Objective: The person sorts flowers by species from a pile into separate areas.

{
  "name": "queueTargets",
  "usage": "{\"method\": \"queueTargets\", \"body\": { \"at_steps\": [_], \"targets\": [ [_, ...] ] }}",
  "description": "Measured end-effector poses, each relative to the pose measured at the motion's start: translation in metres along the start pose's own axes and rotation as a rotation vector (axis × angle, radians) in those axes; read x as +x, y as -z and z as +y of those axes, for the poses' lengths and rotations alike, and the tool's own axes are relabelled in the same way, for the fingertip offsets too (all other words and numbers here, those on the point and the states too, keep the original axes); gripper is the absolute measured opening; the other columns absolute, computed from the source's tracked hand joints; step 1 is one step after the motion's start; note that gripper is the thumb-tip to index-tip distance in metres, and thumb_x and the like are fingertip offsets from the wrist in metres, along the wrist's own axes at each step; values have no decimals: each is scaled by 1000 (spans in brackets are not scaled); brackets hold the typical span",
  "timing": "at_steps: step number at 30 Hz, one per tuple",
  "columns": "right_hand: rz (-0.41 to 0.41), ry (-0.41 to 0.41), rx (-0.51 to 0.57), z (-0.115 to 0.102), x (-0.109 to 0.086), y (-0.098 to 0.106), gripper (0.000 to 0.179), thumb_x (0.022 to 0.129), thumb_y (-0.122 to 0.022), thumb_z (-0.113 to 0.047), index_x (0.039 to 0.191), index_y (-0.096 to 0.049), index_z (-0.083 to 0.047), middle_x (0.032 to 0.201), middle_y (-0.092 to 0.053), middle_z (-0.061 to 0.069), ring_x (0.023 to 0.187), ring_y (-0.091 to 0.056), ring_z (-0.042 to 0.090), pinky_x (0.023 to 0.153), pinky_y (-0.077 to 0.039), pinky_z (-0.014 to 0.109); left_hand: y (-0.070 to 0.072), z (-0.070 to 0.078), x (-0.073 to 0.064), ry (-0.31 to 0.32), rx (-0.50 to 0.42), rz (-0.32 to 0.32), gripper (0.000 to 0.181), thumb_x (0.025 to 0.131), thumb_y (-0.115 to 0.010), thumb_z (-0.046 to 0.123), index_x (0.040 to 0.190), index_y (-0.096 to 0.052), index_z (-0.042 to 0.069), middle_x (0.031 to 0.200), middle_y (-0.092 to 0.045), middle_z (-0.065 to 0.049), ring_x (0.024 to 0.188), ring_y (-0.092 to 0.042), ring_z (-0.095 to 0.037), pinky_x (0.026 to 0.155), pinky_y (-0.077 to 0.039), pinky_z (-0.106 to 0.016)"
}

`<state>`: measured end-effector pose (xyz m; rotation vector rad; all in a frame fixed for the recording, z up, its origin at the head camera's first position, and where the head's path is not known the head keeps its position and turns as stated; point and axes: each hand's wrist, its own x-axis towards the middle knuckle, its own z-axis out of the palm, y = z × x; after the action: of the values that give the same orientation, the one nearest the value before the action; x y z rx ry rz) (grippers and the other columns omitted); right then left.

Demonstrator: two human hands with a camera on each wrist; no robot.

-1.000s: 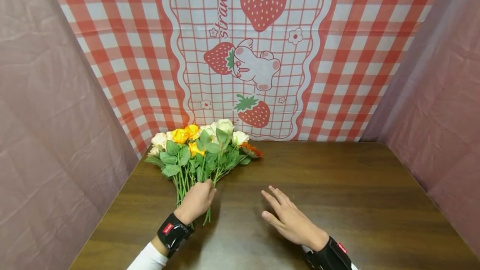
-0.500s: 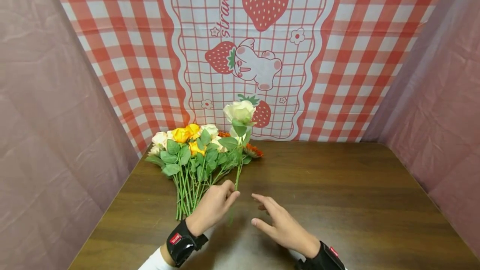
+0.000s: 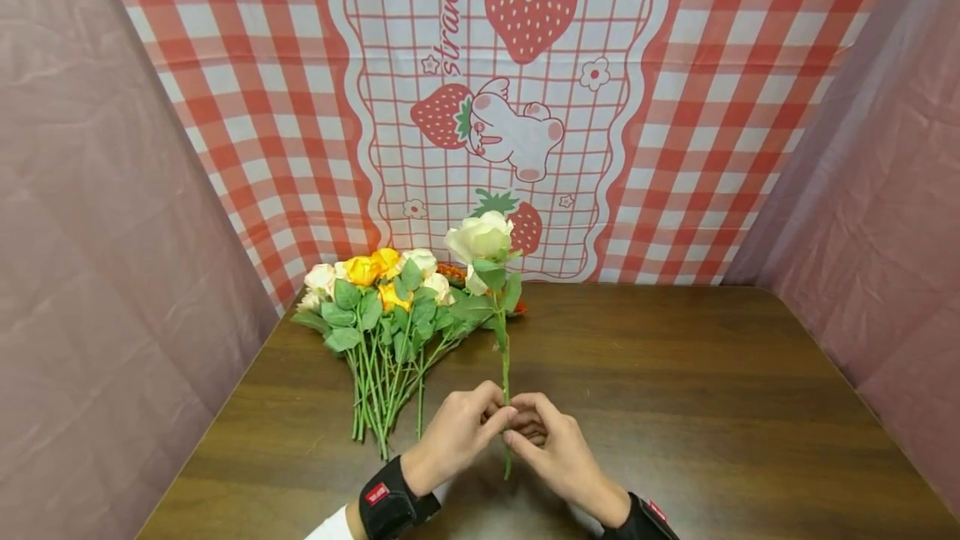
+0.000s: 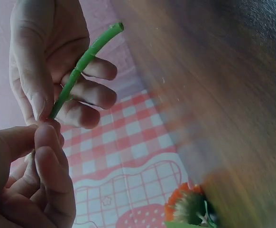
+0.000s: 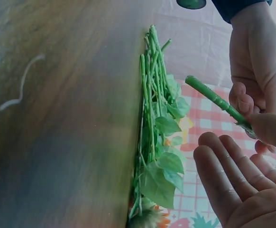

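A single white rose [image 3: 482,238] stands nearly upright above the table, its leafy green stem running down between both hands. My left hand [image 3: 453,437] pinches that stem between thumb and forefinger. From the other side, my right hand [image 3: 561,450] has its thumb and forefinger on the stem just beside the left fingertips, its other fingers spread loosely. The cut stem end [image 4: 93,50] sticks out below the hands in the left wrist view. To the left lies a bunch of flowers [image 3: 397,332], with white, yellow-orange and orange blooms and stems pointing toward me.
A brown wooden table [image 3: 675,373] carries everything. Behind it hangs a red-and-white checked strawberry cloth [image 3: 690,148], and pink curtains [image 3: 150,257] close off both sides. An orange flower [image 4: 183,202] shows low in the left wrist view.
My left hand has drawn the white rose out of the bunch and carried it right to the middle. My right hand has moved left and inward to meet it at the stem.
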<state>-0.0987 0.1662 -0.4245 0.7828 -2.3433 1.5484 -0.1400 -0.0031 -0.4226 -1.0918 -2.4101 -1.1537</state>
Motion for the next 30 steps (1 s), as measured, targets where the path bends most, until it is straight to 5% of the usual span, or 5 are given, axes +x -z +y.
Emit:
{"method": "queueTargets", "body": {
  "at_steps": [14, 22, 30],
  "targets": [
    [88, 63, 31, 5, 1, 3, 31, 76, -64, 14, 104, -55, 7, 80, -69, 19, 70, -65, 24, 54, -57, 35, -4, 0, 1, -55, 156, 34, 10, 88, -62, 25, 90, -57, 15, 74, -66, 6, 64, -54, 4, 53, -47, -16],
    [93, 11, 21, 31, -6, 12, 33, 80, -63, 9, 111, -55, 1, 84, -69, 16, 72, -65, 20, 58, -57, 30, -2, 1, 1, -48, 154, -14, 15, 91, -57, 25, 102, -57, 14, 75, -67, 7, 63, -53, 5, 52, -45, -15],
    [164, -60, -95, 11, -9, 36, 33, 78, -63, 11, 109, -55, 0, 91, -63, 15, 74, -64, 21, 60, -57, 31, 1, -3, -4, -48, 167, -58, 15, 93, -54, 25, 102, -57, 14, 76, -68, 7, 63, -52, 7, 51, -45, -13]
  ]
}}
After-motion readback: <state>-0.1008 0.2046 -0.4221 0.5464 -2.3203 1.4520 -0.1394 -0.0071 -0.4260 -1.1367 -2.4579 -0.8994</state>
